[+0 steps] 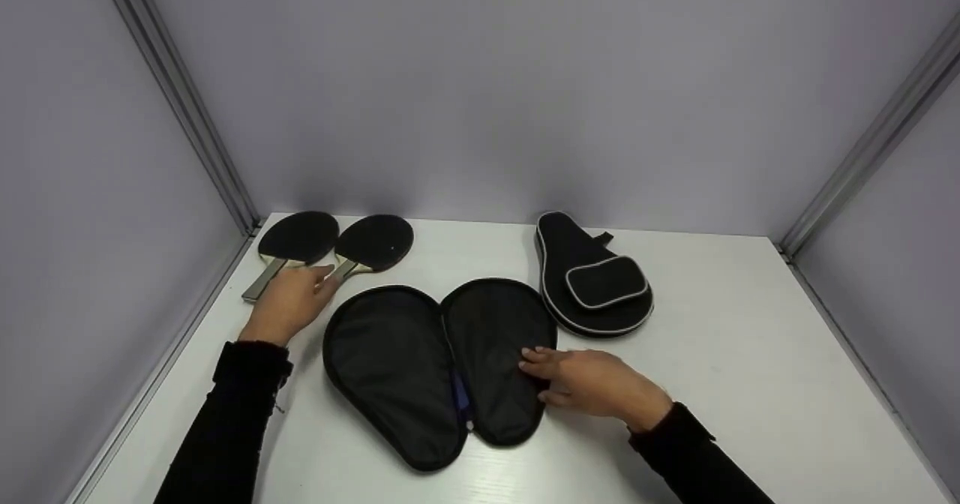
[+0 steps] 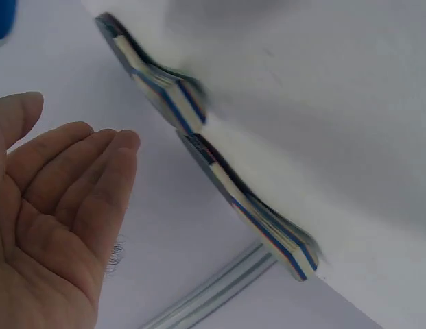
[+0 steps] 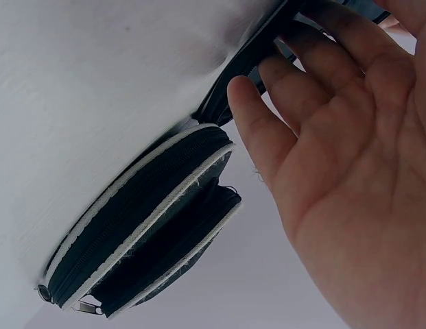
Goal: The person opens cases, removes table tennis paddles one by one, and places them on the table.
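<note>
Two black table tennis paddles lie at the back left, the left paddle (image 1: 301,234) and the right paddle (image 1: 377,240). My left hand (image 1: 291,301) is over their handles, its fingers relaxed. In the left wrist view that hand is apart from both paddles and holds nothing. An unzipped black paddle case (image 1: 394,373) is spread open in front, with a strip of blue between its halves. The fingers of my right hand (image 1: 592,384) rest on the case's right half, loosely bent without gripping it.
A second black paddle case (image 1: 555,279), trimmed in white with a small front pocket (image 1: 607,283), lies behind the right hand and beside the open case. The white table (image 1: 720,384) is enclosed by grey panels at the back and both sides.
</note>
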The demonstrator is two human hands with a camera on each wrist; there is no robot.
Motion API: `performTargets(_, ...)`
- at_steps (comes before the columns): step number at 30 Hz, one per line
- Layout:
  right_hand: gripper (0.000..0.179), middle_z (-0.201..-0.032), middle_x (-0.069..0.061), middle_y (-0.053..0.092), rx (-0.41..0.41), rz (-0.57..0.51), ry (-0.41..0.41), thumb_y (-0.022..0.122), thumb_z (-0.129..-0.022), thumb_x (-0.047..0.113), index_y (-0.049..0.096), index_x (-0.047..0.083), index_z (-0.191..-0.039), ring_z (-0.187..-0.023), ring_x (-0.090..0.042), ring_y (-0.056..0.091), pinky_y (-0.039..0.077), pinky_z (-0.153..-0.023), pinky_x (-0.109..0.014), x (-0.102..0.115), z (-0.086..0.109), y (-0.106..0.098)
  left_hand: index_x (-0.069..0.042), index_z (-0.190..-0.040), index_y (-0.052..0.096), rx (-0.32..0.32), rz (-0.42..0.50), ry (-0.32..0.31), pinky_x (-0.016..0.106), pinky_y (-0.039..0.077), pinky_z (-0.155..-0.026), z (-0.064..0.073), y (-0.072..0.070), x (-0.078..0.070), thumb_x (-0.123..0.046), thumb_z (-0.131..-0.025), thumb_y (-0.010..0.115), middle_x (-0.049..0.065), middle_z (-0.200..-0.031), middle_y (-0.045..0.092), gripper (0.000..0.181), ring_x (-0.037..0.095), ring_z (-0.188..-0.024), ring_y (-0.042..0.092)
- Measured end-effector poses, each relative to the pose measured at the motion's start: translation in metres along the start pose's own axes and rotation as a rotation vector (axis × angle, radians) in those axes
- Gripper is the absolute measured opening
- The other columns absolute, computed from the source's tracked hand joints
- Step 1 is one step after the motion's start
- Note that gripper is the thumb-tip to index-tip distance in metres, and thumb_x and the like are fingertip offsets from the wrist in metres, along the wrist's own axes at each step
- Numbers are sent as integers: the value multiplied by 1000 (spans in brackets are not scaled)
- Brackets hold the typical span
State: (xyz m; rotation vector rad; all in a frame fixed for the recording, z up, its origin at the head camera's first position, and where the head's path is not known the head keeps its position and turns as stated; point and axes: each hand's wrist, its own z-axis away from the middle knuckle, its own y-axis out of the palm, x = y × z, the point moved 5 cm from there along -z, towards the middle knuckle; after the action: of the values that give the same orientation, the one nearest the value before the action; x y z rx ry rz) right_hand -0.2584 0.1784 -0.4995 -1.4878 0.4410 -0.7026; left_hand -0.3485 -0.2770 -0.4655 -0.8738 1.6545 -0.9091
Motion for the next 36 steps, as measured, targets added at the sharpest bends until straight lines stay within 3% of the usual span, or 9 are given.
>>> performTargets(4,52,-173,-6,67,-5,1,2,80,-113,30,73,13,-161,-157,-29,69,67,-116,-50,1,0,0,-2,-125,87,99,78,-50,40,50,-76,4,-3,-10,-39,-125,57,11,-93,76,48,25,-81,63)
performTargets(9,52,-174,-5,66,-3,2,12,80,-113,30,73,13,-161,-158,-27,69,67,-117,-49,0,0,1,-6,-104,82,215,142,-73,37,49,-79,8,-4,-23,-49,-126,49,-4,-79,51,58,20,-79,56)
performTargets(13,57,-174,-6,66,4,-25,15,81,-112,37,72,12,-162,-159,-28,68,65,-120,-51,-1,0,2,-10,-97,79,234,151,-60,39,53,-85,9,-6,-31,-47,-126,49,-5,-80,55,56,19,-84,61)
performTargets(17,73,-178,-4,62,29,-75,50,89,-103,46,70,13,-164,-162,-29,64,63,-123,-52,-3,2,2,-9,-95,79,220,181,-52,39,53,-86,7,-8,-35,-44,-125,50,-3,-81,58,54,20,-85,62)
performTargets(22,82,-178,-6,62,31,-73,45,94,-96,48,69,12,-165,-163,-30,64,63,-122,-51,-1,2,1,-6,-120,89,193,249,-57,39,58,-95,6,-11,-38,-41,-126,51,8,-108,83,52,20,-100,71)
performTargets(25,82,-178,-8,61,39,-72,48,93,-97,49,68,11,-165,-163,-31,63,63,-123,-51,0,0,1,-5,-134,87,189,333,-66,34,60,-96,5,-13,-42,-38,-126,52,15,-128,86,49,19,-108,74)
performTargets(28,83,-180,-7,59,58,-81,72,92,-98,50,67,11,-167,-166,-31,60,62,-124,-52,0,-2,3,-3,-140,84,180,440,-85,29,64,-96,4,-14,-46,-39,-127,52,19,-135,85,51,22,-114,79)
performTargets(32,83,-181,-6,58,69,-86,86,91,-99,51,66,12,-168,-167,-32,59,62,-124,-53,1,-5,4,-3,-149,80,155,508,-89,43,70,-109,3,-12,-52,-45,-128,48,22,-147,82,57,34,-133,81)
performTargets(36,83,-182,-5,57,77,-92,101,90,-99,51,64,13,-169,-168,-31,57,61,-125,-54,2,-8,6,-6,-158,74,139,526,-47,59,62,-124,0,-8,-59,-45,-128,46,21,-159,76,56,43,-150,72)
